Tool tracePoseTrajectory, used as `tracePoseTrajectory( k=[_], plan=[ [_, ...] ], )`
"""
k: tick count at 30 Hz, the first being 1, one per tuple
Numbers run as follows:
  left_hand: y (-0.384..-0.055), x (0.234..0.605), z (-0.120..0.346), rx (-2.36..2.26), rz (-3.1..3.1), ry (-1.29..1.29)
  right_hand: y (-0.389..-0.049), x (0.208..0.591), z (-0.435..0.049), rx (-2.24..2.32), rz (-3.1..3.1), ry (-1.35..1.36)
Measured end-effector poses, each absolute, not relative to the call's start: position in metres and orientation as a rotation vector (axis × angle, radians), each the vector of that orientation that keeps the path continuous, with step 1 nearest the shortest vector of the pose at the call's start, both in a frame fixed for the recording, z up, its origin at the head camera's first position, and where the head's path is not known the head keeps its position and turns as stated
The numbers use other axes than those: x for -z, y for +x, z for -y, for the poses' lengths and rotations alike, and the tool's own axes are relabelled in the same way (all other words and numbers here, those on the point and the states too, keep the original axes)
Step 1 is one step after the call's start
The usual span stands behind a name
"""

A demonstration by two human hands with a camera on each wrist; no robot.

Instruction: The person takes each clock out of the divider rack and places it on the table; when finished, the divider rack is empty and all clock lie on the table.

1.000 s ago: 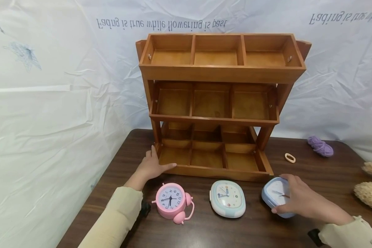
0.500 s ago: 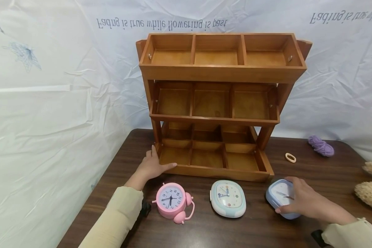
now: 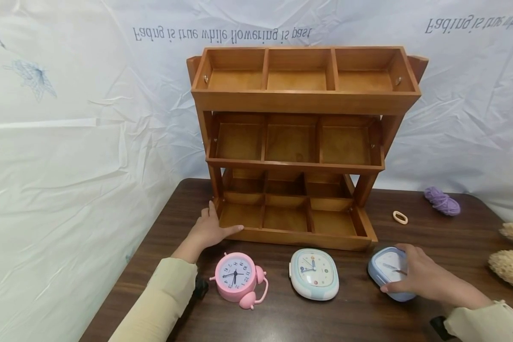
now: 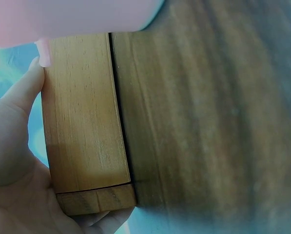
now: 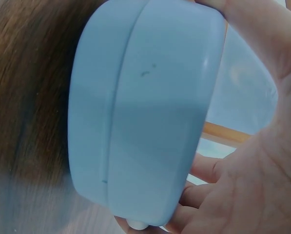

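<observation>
My right hand (image 3: 427, 275) grips a blue alarm clock (image 3: 384, 268) with a white face at the right of the table, thumb on the near side and fingers at the far side. Close up in the right wrist view, the clock's smooth blue side (image 5: 150, 107) stands between thumb and fingers. The left hand (image 3: 207, 229) holds the front left corner of a wooden tiered shelf (image 3: 290, 237), its thumb along the bottom front edge. A pink twin-bell alarm clock (image 3: 236, 274) lies face up near the left wrist. Between the hands lies a white and pale-blue clock (image 3: 315, 273).
The shelf's compartments rise in tiers before a white printed cloth (image 3: 90, 142). To its right on the dark wooden table (image 3: 346, 313) are a small beige ring (image 3: 400, 217) and purple yarn (image 3: 442, 201). Fluffy tan objects (image 3: 510, 268) sit at the right edge.
My right hand has shifted the blue clock slightly to the right, mostly in the first half second. The left hand has kept its place on the shelf corner.
</observation>
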State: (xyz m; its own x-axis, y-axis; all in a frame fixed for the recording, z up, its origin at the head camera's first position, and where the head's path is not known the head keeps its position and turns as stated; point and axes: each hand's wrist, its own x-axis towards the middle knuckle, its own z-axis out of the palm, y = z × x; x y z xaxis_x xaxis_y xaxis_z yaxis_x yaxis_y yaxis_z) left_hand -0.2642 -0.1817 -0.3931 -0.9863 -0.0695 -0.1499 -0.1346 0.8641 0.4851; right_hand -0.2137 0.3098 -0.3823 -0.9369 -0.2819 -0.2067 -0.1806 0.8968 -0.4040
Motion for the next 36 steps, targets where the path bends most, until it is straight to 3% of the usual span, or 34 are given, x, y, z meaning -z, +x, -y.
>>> tracePoseTrajectory(
  k=[19,36],
  plan=[
    [-0.27,0.395,0.177,-0.799,-2.888,-0.139,-0.21,0.387,-0.312,0.569,-2.784,-0.273],
    [-0.266,0.403,0.192,-0.863,-2.818,-0.152,-0.205,0.388,-0.281,0.535,-2.869,-0.22]
  ],
)
